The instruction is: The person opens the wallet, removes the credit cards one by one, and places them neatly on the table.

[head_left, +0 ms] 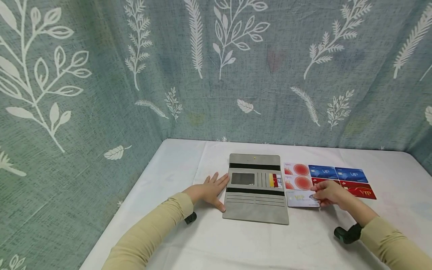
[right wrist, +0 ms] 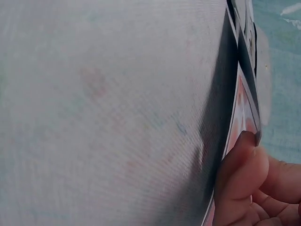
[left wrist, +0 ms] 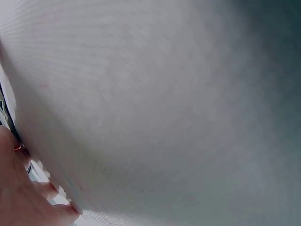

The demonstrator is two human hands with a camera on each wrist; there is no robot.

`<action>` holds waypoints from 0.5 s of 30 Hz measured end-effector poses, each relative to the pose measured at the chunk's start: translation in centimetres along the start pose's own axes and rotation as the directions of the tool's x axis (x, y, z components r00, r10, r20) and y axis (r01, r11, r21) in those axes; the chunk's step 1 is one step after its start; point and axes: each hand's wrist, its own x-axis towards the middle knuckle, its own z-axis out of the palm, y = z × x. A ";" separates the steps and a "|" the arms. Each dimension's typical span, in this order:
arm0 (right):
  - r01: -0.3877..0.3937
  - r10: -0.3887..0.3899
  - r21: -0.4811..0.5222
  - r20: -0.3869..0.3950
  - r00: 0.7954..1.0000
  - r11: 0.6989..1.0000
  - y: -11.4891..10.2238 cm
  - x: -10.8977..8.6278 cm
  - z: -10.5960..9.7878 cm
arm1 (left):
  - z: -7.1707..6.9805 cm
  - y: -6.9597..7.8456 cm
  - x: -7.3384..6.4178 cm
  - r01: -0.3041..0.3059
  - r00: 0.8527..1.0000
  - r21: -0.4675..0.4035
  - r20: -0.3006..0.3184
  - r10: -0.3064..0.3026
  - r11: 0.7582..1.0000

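Note:
A grey wallet [head_left: 251, 214] lies unfolded on the white table. Along its left edge rests my left hand [head_left: 212, 192], fingers spread and straight, fingertips right at the wallet. A pale silver VIP card [head_left: 298, 199] is beside the wallet's lower right side. My right hand [head_left: 332, 193] pinches that card by its right end between thumb and fingers. Several cards, yellow and red among them, show in the wallet's right-hand slots [head_left: 275, 180]. In the right wrist view, the thumb and finger [right wrist: 244, 176] meet at a card's edge.
Right of the wallet lie two white cards with red circles [head_left: 301, 169], two blue VIP cards [head_left: 351, 174] and two red cards [head_left: 362, 191], laid in rows. The red ones are partly behind my right hand. A leaf-patterned green curtain [head_left: 216, 108] hangs behind the table.

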 end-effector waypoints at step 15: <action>0.028 -0.049 -0.207 -0.100 0.994 0.978 -0.2 0.1 1.4 | 0.1 -0.1 0.0 0.005 1.000 0.011 0.002 -0.005 1.000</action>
